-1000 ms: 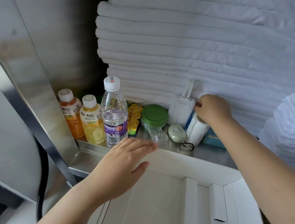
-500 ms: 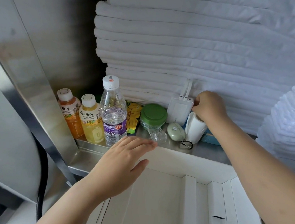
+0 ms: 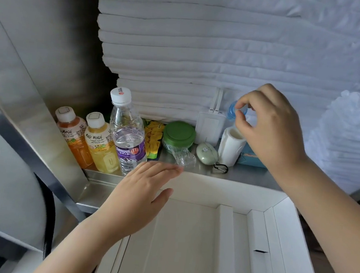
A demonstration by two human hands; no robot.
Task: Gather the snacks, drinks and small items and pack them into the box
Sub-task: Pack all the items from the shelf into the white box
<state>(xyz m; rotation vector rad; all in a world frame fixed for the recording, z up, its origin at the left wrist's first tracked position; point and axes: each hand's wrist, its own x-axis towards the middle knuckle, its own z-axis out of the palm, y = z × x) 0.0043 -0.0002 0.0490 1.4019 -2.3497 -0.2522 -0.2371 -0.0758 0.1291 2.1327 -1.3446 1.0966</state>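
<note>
Ok, we anchor everything on the water bottle, upright with its white cap on.

- Behind the bottle and running off to its right: towel stack, folded white, the biggest thing we see.
- In front of the bottle and lower: white box, open side up.
- Under the bottle: steel shelf; the bottle stands near its front edge.
- Left hand: just in front of the bottle, over the box's far left corner, fingers straight and together, thumb out, holding nothing. We can't tell if the fingertips touch the box rim.
- Right hand: well right of the bottle, raised off the shelf at about cap height, thumb and fingers pinching the small blue item. We can't tell what it is.
- Touching the bottle's left side: yellow Mogu Mogu bottle, then orange Mogu Mogu bottle, both upright.
- Just right of the bottle, partly behind it: yellow snack packet.
- Further right in order: green-lidded tub with clear plastic wrap in front, white flat pack leaning on the towels, white roll upright, teal pack.
- In front of the flat pack: pale green oval case with black carabiner.
</note>
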